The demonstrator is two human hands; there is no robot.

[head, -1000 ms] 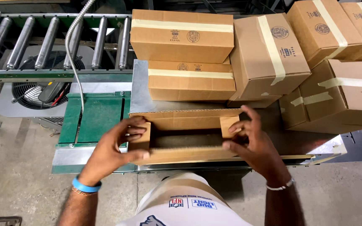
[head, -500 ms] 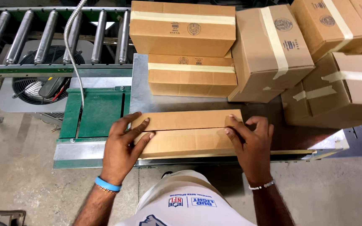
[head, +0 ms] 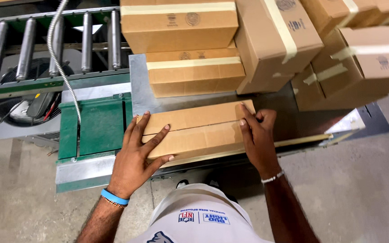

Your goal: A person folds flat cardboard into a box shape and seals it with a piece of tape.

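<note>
1. The box (head: 194, 130) is lying flat on the grey tabletop (head: 138, 85), at its near edge, just in front of a taped carton (head: 194, 76) and below a second carton (head: 178, 24) stacked on that one.
2. Its two top flaps are lying folded down, meeting in a seam that is running left to right along the middle of the lid.
3. The left hand (head: 136, 157) is pressing on the box's left end, fingers spread across both flaps, thumb reaching along the near edge.
4. The right hand (head: 257, 135) is pressing on the right end, fingers close together and laid flat, tips reaching over the far flap's corner.
5. Neither hand is pinching anything; both are bearing down with open palms.
6. Step in hand, as I judge it: holding the flaps shut and squaring them, with no tape on the seam yet.
7. The next move is likely calling for steady pressure on both ends, so the flaps do not spring up, and a straight line along the seam.
8. The box's long axis is running left to right, tilted slightly, its right end sitting farther from the person than its left.
9. More taped cartons (head: 361, 58) are piling up at the right; a roller conveyor (head: 55, 40) and a green plate (head: 95, 126) are lying to the left.
</note>
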